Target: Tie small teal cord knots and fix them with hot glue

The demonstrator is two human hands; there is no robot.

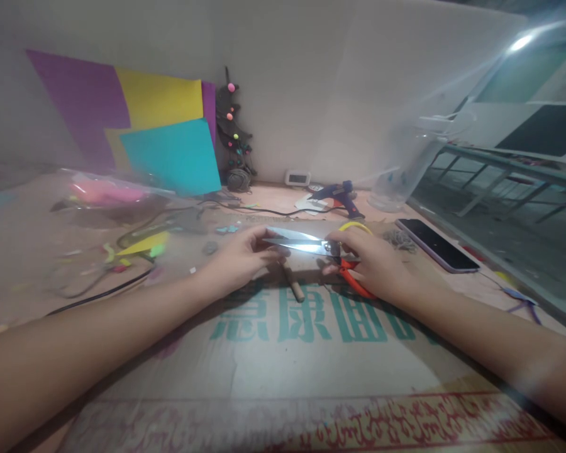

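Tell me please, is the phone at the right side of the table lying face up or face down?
Face up: the phone shows its dark, glossy screen to the camera, with a pale rim around it.

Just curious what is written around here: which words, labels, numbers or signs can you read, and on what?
"康", teal, on the printed sheet; neighbouring characters are covered or unclear.
Small print near its far edge: too blurred.
Phone and small white device: screen marks too small to read.

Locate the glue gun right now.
In the head view, right of centre, the glue gun lies near the wall, between the small white display and the clear plastic jug.
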